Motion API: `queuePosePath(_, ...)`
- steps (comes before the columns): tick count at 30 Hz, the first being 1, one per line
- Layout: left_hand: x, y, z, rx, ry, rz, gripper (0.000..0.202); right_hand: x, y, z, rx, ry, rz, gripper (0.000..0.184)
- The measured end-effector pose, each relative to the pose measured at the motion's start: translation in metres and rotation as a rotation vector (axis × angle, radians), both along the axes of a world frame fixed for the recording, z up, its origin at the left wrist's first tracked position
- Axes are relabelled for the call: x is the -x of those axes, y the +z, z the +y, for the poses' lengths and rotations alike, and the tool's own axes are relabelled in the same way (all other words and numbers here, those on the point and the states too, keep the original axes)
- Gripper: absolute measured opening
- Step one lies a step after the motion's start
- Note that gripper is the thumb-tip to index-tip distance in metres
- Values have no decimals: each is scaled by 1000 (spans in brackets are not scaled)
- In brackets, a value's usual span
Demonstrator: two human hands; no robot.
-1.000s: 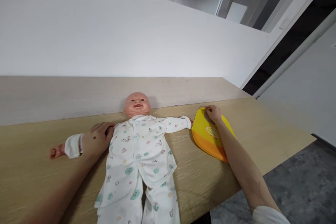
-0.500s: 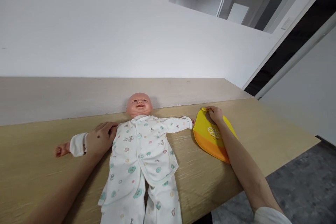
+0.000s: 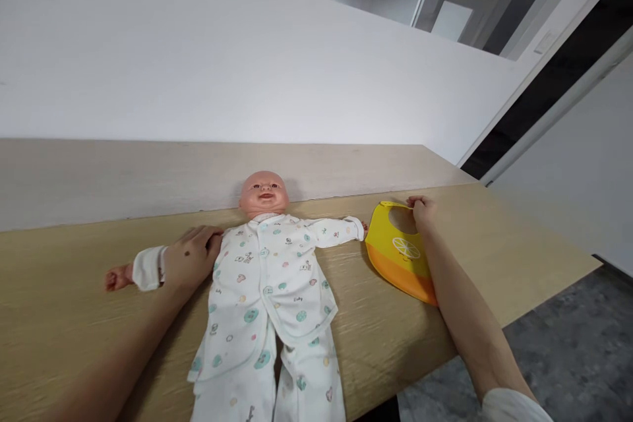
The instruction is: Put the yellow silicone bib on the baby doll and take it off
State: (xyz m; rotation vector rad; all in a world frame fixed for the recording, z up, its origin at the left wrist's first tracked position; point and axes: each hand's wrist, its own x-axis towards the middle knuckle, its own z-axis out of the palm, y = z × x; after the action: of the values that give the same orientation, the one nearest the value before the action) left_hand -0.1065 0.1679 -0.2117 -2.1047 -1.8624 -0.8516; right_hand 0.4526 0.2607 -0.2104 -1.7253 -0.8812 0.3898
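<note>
A baby doll [image 3: 267,277] lies on its back with its arms spread, dressed in a white printed top and trousers. My left hand [image 3: 190,254] is over the doll's arm on the left side, close to the shoulder, with the fingers curled round the sleeve; the doll's fist and cuff stick out past my wrist. A yellow and orange silicone bib [image 3: 393,250] with a lemon-slice print lies flat on the right, close to the doll's other hand. With fingers pinched, my right hand [image 3: 422,211] holds the right end of its neck strap. My forearm covers the bib's right edge.
The wooden table [image 3: 519,244] ends in an edge at the lower right, above a dark grey floor [image 3: 544,343]. Behind it, a paler strip [image 3: 123,175] runs along a white wall [image 3: 247,72].
My right hand has shifted from the middle of the bib's neck strap rightward to its right end, uncovering the neck opening. My left hand stays on the doll's arm.
</note>
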Motion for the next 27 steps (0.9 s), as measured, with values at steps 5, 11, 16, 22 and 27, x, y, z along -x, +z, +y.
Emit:
queuePosePath(5, 0, 0, 0, 11, 0, 5, 37, -6, 2, 2, 42, 58, 193, 19)
queuePosePath(11, -1, 1, 0, 26, 5, 8, 36, -18, 12, -6, 88, -37, 25, 22)
queuePosePath(16, -1, 2, -1, 55, 12, 15, 35, -8, 10, -8, 205, 23, -353, 26)
queuePosePath(22, -1, 3, -1, 63, 3, 5, 36, 18, 3, -2, 362, 160, -632, 35)
queuePosePath(27, -2, 4, -2, 97, 23, 1, 35, 20, 4, -5, 387, 125, -696, 41)
